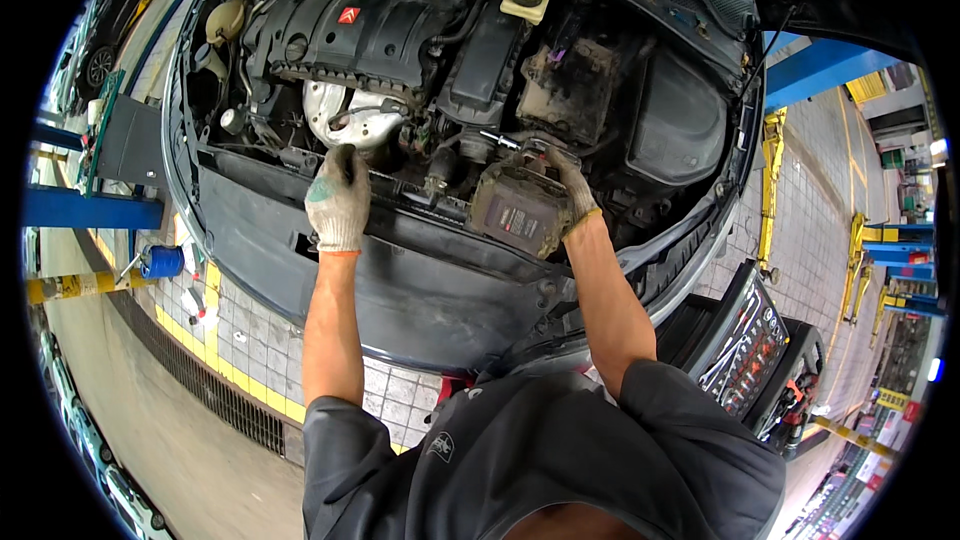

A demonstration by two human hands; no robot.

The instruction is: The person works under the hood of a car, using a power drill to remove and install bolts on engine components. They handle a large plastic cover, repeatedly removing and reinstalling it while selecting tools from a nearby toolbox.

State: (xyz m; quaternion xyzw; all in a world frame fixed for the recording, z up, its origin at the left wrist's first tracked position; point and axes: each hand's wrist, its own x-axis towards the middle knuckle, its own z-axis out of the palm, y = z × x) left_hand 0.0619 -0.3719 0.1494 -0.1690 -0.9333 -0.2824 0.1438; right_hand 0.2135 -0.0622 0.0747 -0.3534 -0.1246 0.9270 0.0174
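Observation:
My left hand (339, 202), in a pale knitted glove, is at the front edge of the engine bay, just below the silver heat shield (345, 112). Its fingers curl in, and whatever they may hold is hidden. On the right, my gloved right hand (573, 190) wraps round what looks like a cordless impact wrench (520, 212). The tool's grimy, boxy battery end faces up toward me. From its head a shiny socket extension (498, 139) points left, over the dark hoses. The handle is mostly covered.
A black engine cover (350, 35) sits behind the shield. Right of it are a dusty car battery (567, 90) and a yellow-capped reservoir (527, 0). An opened tool case (745, 355) stands at the lower right. Blue lift posts (90, 208) flank the car.

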